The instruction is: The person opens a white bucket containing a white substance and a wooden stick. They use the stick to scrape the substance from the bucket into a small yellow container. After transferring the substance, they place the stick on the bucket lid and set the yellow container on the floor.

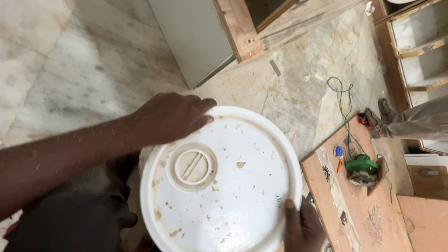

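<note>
Both hands grip a round white bucket lid (pixel 224 186), speckled with brown crumbs, held flat just below the camera above the marble floor (pixel 70 70). His left hand (pixel 170 116) lies over the far left rim, fingers pressed together and curled onto it. His right hand (pixel 301 228) clamps the near right edge, thumb on top. To the right, a green power tool (pixel 361 167) sits on a plywood board (pixel 364 210), a green cord (pixel 345 100) trailing away.

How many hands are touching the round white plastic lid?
2. The left hand lies over the round white plastic lid at its upper-left rim; the right hand grips its lower-right edge.
</note>
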